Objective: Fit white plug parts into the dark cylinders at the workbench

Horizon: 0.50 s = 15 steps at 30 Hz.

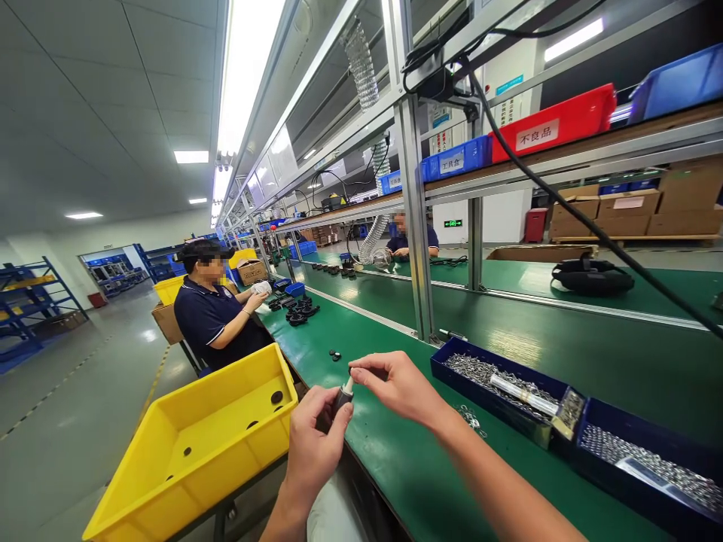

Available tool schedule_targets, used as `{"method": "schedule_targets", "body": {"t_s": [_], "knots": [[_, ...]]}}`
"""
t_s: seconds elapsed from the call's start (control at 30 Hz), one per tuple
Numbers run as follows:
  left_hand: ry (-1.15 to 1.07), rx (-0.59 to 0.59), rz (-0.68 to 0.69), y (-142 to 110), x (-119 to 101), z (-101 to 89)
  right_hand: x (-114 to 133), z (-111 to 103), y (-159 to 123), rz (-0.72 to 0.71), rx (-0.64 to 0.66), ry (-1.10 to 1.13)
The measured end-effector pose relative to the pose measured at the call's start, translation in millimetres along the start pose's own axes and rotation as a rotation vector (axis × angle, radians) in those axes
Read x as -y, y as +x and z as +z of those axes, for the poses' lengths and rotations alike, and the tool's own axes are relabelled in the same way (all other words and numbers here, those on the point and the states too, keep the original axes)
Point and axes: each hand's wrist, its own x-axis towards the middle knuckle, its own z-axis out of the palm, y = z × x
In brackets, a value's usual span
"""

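My left hand is closed around a small dark tube with a white tapered nozzle, held tip up over the bench edge. My right hand is closed in a pinch at the tip of that nozzle. A small black piece shows between its thumb and forefinger; whether it touches the nozzle I cannot tell. Just beyond my hands, a few small black round parts lie on the green bench top. Several thin metal rings lie to the right, near my right forearm.
A yellow bin with several black discs stands at left. Blue trays of small metal parts sit at right. A metal post rises beyond my hands. A co-worker sits further along; another person is across the bench.
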Motion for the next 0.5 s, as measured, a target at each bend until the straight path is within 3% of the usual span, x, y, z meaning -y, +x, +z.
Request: {"method": "schedule_targets", "body": {"t_s": [0.07,0.13,0.23,0.3,0.4,0.5], "knots": [[-0.166,0.075,-0.068,-1.2,1.0,-1.8,-0.3,-2.8,-0.8,0.042,0.099,0.12],[-0.493,0.2,-0.24,-1.0,3.7,-2.8,-0.1,-6.1,-2.0,0.055,0.202,0.253],[-0.971,0.361,-0.495,-0.7,4.0,-0.6,1.4,-8.6,-3.3,0.014,0.355,0.408],[-1.16,0.416,-0.577,-1.9,-0.5,3.2,1.5,-8.1,-3.0,-0.026,0.435,0.467],[-1.303,0.38,-0.692,-4.7,-11.7,10.7,-1.9,-3.9,-0.2,-0.038,0.412,0.457],[-1.374,0.228,-0.769,-5.6,-22.6,18.0,-7.6,3.9,3.6,0.039,0.248,0.46]]}}
